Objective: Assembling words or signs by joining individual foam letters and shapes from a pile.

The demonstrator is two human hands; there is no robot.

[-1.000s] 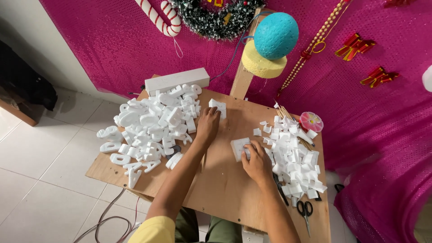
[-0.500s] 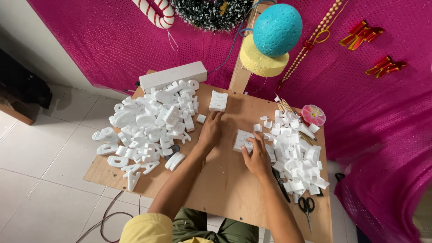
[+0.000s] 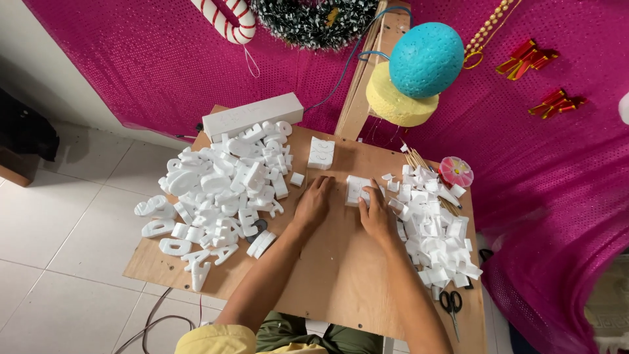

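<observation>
Right hand (image 3: 378,211) pinches a chalky white foam block (image 3: 357,189), squarish, on the plywood board (image 3: 341,275); left hand (image 3: 313,202) lies flat, fingers together, at its nine o'clock.

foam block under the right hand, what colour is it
White, like the foam pieces around it. The foam block shows best in the head view, on the brown board.
</observation>
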